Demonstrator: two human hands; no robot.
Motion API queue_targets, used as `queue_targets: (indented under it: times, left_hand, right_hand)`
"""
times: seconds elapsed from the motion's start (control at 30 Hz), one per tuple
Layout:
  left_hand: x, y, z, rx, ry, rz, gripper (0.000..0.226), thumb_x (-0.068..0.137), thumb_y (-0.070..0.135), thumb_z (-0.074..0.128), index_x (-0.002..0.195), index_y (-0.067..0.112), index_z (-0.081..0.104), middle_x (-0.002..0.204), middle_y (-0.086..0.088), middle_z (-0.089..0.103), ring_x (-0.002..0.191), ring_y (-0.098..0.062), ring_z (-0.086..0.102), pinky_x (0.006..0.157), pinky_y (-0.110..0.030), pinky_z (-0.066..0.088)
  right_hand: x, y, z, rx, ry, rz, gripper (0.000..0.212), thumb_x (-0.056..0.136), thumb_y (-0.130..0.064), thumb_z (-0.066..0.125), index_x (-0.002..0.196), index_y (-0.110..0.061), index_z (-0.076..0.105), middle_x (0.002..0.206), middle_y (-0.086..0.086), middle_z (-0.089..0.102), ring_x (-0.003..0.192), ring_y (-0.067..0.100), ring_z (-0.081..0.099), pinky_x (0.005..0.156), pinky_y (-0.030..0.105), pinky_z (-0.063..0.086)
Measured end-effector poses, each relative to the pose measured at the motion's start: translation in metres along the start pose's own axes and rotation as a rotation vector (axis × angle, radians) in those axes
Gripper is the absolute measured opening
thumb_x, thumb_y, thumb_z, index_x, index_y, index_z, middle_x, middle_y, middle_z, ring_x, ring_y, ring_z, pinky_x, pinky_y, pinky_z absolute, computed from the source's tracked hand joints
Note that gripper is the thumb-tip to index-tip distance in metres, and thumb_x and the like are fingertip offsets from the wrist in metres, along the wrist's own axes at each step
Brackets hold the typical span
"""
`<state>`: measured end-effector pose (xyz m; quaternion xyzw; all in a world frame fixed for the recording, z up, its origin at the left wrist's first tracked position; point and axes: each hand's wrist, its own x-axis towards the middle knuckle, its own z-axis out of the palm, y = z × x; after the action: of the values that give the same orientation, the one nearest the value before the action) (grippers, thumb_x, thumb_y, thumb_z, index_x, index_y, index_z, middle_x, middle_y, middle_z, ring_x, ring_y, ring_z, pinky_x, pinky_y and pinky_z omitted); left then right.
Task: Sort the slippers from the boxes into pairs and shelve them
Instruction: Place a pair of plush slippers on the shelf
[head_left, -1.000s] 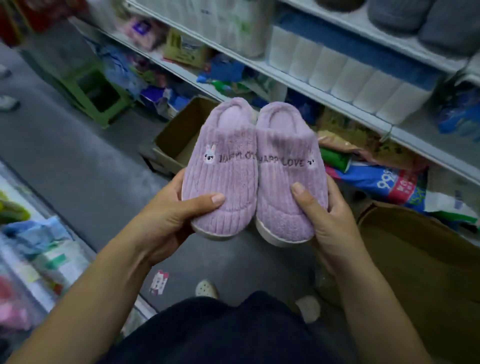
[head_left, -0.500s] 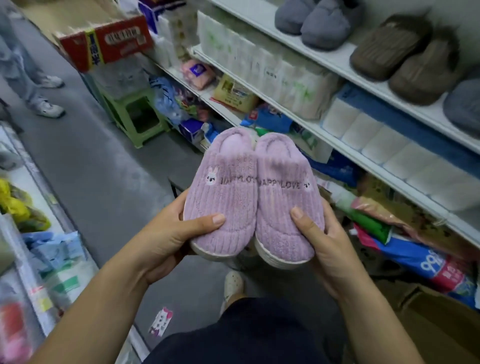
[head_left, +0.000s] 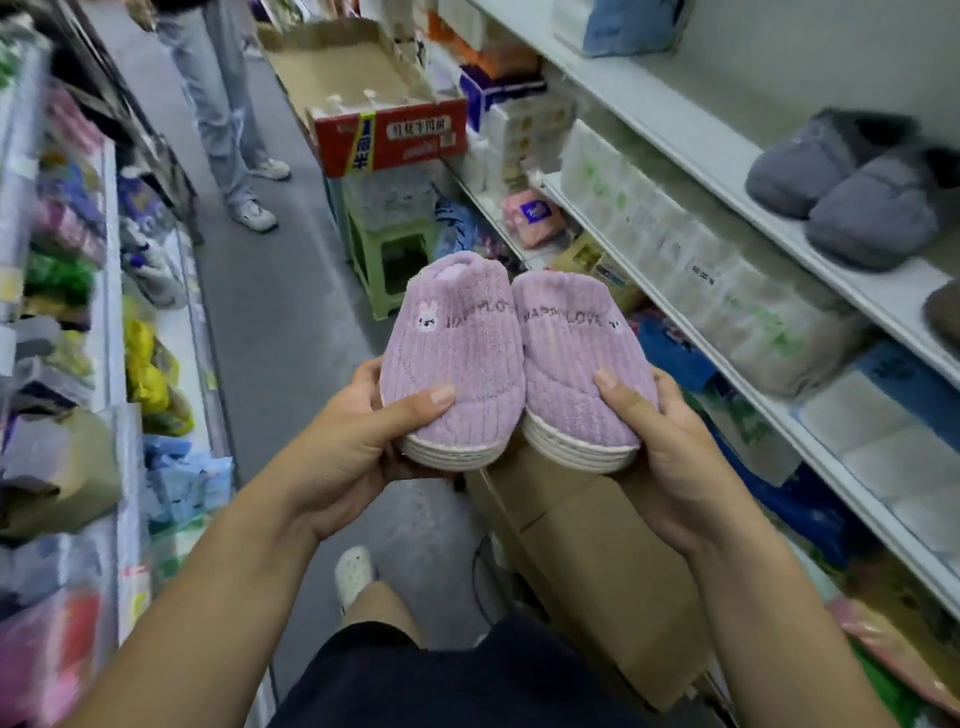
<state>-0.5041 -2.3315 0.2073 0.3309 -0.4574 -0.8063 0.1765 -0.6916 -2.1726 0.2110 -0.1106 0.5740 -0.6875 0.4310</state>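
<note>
The left hand (head_left: 358, 441) grips the left purple slipper (head_left: 452, 358) by its toe end, thumb laid across the plush top and fingers curled under the pale sole. Touching it side by side is the right purple slipper (head_left: 576, 364), which the right hand (head_left: 670, 467) holds the same way, thumb on top and fingers beneath. Both slippers sit level in front of the body, toes toward the person, directly above a brown cardboard box (head_left: 587, 545) on the floor below the hands. Colour, ribbing and stitching agree, so the pairing looks done and the step in hand is the carry to the shelf. The next move probably calls for lifting the two together, up and to the right of the right hand, onto the white shelf (head_left: 717, 150) where grey slippers (head_left: 857, 187) already stand as a pair, and setting them down just as close together. The left slipper's embroidery shows a small rabbit and "HAPPY LO", the rest hidden at the seam between them; the right one reads "HAPPY LOVE". Beyond the hands, a red carton (head_left: 389, 135) bears Chinese print too blurred to read.
</note>
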Motion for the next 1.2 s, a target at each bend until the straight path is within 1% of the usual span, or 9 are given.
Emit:
queue_targets:
  times: [0.1,0.27,0.4,0.6,0.67,0.73,0.87,1.03,1.2]
  left_hand:
    - [0.038,0.023,-0.01,0.03,-0.006,0.029,0.075,0.071,0.021,0.078,0.139,0.02,0.046,0.122,0.0,0.073,0.1,-0.019,0.074,0.065,-0.035,0.061]
    - [0.12,0.079,-0.03,0.179,-0.196,0.099,0.069,0.082,0.011,0.074,0.143,0.027,0.047,0.129,0.003,0.07,0.112,-0.02,0.07,0.071,-0.033,0.061]
    - [0.196,0.14,-0.037,0.309,-0.418,0.105,0.072,0.082,0.007,0.073,0.144,0.031,0.046,0.128,0.007,0.07,0.113,-0.016,0.07,0.07,-0.029,0.059]
    - [0.294,0.213,-0.026,0.445,-0.638,0.07,0.072,0.076,0.009,0.079,0.139,0.029,0.05,0.127,0.002,0.071,0.114,-0.023,0.07,0.087,-0.046,0.061]
    - [0.325,0.224,-0.016,0.459,-0.653,0.062,0.065,0.076,0.009,0.081,0.134,0.024,0.055,0.124,-0.004,0.072,0.111,-0.03,0.071,0.087,-0.049,0.06]
    - [0.352,0.229,-0.003,0.433,-0.641,0.032,0.061,0.075,0.011,0.079,0.131,0.018,0.057,0.121,-0.009,0.073,0.104,-0.031,0.073,0.076,-0.045,0.063]
    - [0.398,0.234,0.027,0.446,-0.651,0.039,0.06,0.074,0.01,0.079,0.129,0.022,0.058,0.117,-0.006,0.074,0.1,-0.027,0.074,0.065,-0.031,0.061]
    - [0.453,0.237,0.071,0.453,-0.614,0.063,0.065,0.084,0.004,0.077,0.141,0.013,0.048,0.125,-0.01,0.068,0.101,-0.027,0.074,0.07,-0.033,0.062]
    - [0.511,0.235,0.11,0.483,-0.586,0.069,0.062,0.082,0.004,0.079,0.136,0.009,0.049,0.122,-0.013,0.068,0.098,-0.028,0.074,0.069,-0.034,0.062]
  right_hand:
    - [0.032,-0.01,0.013,0.014,0.022,-0.033,0.068,0.074,-0.03,0.076,0.135,-0.021,0.049,0.124,0.001,0.07,0.108,0.023,0.071,0.083,0.042,0.059]
    - [0.094,-0.032,0.042,0.014,0.08,-0.19,0.053,0.084,-0.019,0.067,0.135,-0.015,0.052,0.121,0.005,0.072,0.101,0.018,0.072,0.071,0.028,0.058]
    - [0.143,-0.045,0.071,0.051,0.239,-0.323,0.054,0.086,-0.017,0.066,0.138,-0.018,0.052,0.124,0.005,0.07,0.099,0.016,0.072,0.069,0.028,0.058]
    - [0.196,-0.067,0.108,0.12,0.465,-0.4,0.054,0.082,-0.023,0.069,0.133,-0.02,0.053,0.116,0.001,0.073,0.095,0.016,0.074,0.064,0.031,0.06]
    - [0.21,-0.072,0.109,0.11,0.585,-0.417,0.067,0.076,-0.028,0.075,0.137,-0.023,0.048,0.12,0.0,0.072,0.099,0.018,0.073,0.071,0.034,0.06]
    - [0.223,-0.08,0.104,0.1,0.684,-0.426,0.073,0.075,-0.03,0.077,0.14,-0.024,0.043,0.122,0.001,0.07,0.102,0.019,0.073,0.076,0.037,0.059]
    - [0.257,-0.099,0.08,0.074,0.776,-0.428,0.062,0.086,-0.023,0.074,0.137,-0.028,0.039,0.122,-0.001,0.066,0.098,0.017,0.073,0.072,0.039,0.06]
    - [0.316,-0.121,0.041,0.042,0.829,-0.43,0.055,0.088,-0.024,0.075,0.135,-0.029,0.046,0.122,-0.003,0.067,0.107,0.018,0.069,0.095,0.046,0.056]
    - [0.372,-0.144,0.01,0.01,0.894,-0.425,0.041,0.087,-0.03,0.075,0.122,-0.035,0.056,0.118,-0.007,0.069,0.108,0.021,0.068,0.09,0.049,0.058]
